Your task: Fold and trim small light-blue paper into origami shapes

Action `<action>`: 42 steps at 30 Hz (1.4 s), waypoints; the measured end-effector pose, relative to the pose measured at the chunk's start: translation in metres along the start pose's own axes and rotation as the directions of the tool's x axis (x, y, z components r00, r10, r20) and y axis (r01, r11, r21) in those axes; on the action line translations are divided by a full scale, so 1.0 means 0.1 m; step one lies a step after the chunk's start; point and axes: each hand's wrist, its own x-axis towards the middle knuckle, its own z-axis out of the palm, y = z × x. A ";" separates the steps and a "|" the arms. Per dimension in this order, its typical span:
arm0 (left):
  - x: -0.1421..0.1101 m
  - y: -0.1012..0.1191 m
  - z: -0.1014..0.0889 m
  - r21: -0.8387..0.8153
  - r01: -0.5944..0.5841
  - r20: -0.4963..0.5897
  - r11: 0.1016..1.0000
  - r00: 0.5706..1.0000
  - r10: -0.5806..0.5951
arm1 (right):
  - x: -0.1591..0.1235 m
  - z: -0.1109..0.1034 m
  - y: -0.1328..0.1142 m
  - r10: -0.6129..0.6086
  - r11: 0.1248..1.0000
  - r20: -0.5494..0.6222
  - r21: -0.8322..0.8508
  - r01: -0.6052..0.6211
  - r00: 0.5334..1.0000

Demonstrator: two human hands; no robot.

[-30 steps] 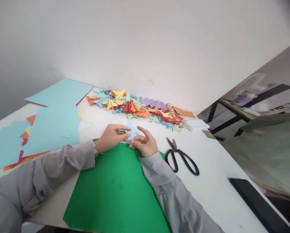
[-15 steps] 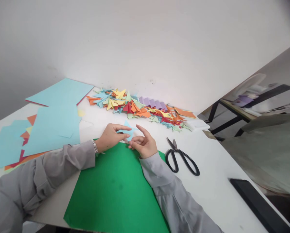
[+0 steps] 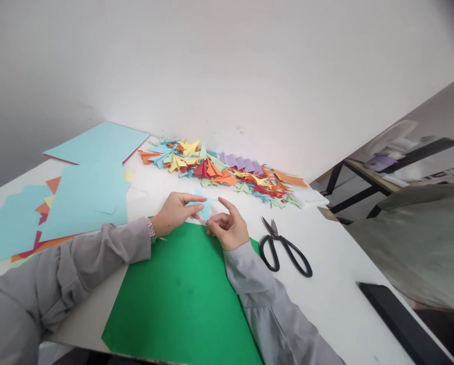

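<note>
Above white counter (image 3: 337, 289), left hand (image 3: 176, 212) and right hand (image 3: 231, 227) pinch small light-blue folded paper (image 3: 207, 208), seemingly just turned slightly; handling continues.

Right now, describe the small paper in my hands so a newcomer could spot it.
On the white table, find the big green sheet. At its far edge, between the left hand and right hand, is a small light-blue paper. Unlike the larger blue sheets lying leftward, it's held in fingers.

A small light-blue paper piece (image 3: 207, 207), pointed at its far end and partly hidden, is held over the desk (image 3: 337, 314), nearer its far edge.
</note>
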 end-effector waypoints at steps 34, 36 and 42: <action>0.07 -0.12 -0.03 -0.183 -0.003 -0.076 0.983 0.997 -0.011 | -0.37 -1.20 -0.13 0.147 0.476 -0.575 -0.672 -0.568 0.805; 0.07 -0.12 -0.03 -0.175 -0.015 -0.100 0.984 0.995 -0.003 | -0.33 -1.14 -0.15 0.149 0.691 -0.634 -0.482 -0.539 0.759; 0.08 -0.10 -0.03 -0.201 -0.036 -0.140 0.979 0.990 0.007 | -0.04 -0.76 -0.30 0.336 0.871 -0.233 0.446 -0.206 0.912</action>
